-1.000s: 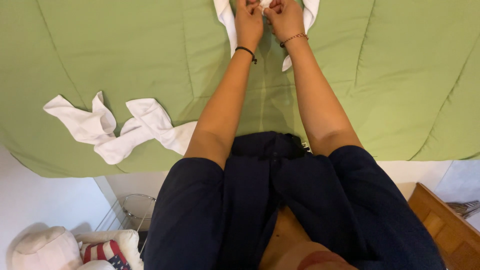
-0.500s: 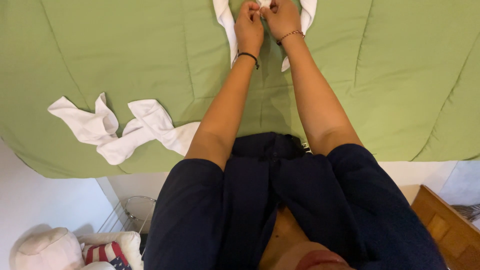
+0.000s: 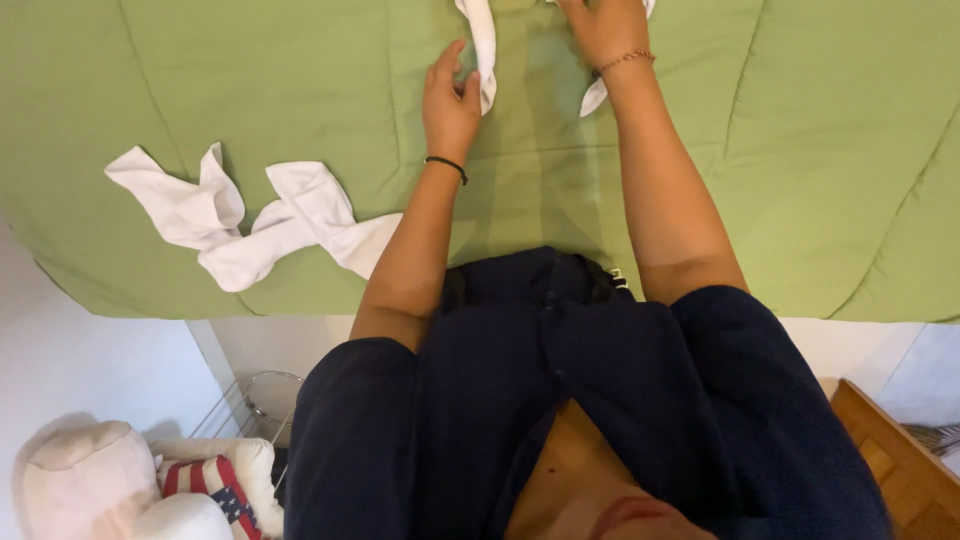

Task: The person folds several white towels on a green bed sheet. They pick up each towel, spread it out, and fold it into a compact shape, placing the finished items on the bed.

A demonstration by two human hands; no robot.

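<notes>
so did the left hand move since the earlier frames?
Yes. The left hand has come apart from the right hand and shifted left and toward the body, judged against the fold lines of the green bedspread. It now touches a white sock.

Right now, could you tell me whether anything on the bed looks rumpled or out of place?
Yes. Two white socks lie crumpled and overlapping near the front left edge of the green bedspread, apart from the hands. The left hand touches a white sock laid straight; the right hand rests on another at the top edge.
</notes>
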